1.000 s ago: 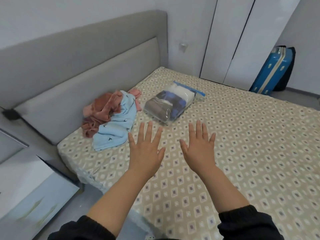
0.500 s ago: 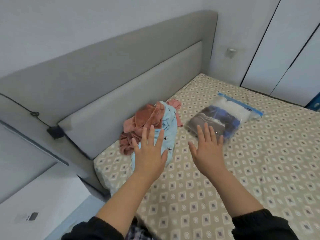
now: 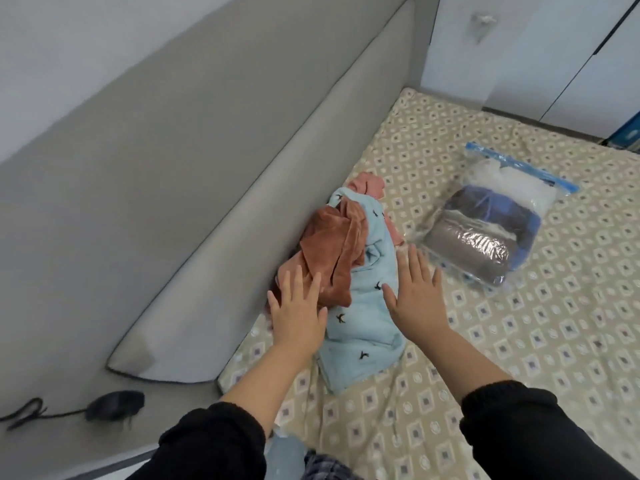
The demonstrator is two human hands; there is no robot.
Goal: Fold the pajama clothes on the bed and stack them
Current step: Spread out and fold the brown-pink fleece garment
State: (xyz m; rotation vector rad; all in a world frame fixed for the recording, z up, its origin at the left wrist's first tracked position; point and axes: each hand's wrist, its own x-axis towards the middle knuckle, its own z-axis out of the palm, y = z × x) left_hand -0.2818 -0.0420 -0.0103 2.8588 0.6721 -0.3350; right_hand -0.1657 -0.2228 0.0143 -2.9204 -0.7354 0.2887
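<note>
The crumpled pajama pile sits mid-frame against the grey padded headboard (image 3: 207,202): a rust-brown velvety garment (image 3: 332,244) atop a light-blue fleece garment with small dark bird prints (image 3: 367,306). The left hand (image 3: 298,317) and right hand (image 3: 417,299) are spread flat and grip nothing; whether they touch the cloth is unclear. It is best to pull one garment onto the beige patterned bedsheet (image 3: 519,341) and flatten it first. No writing is legible, even on the clear plastic storage bag (image 3: 485,230).

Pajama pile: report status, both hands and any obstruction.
Left hand open, over the rust garment. Right hand open, over the blue garment. Pile crumpled by the headboard, nothing folded. Bagged clothes beside it, not blocking.
</note>
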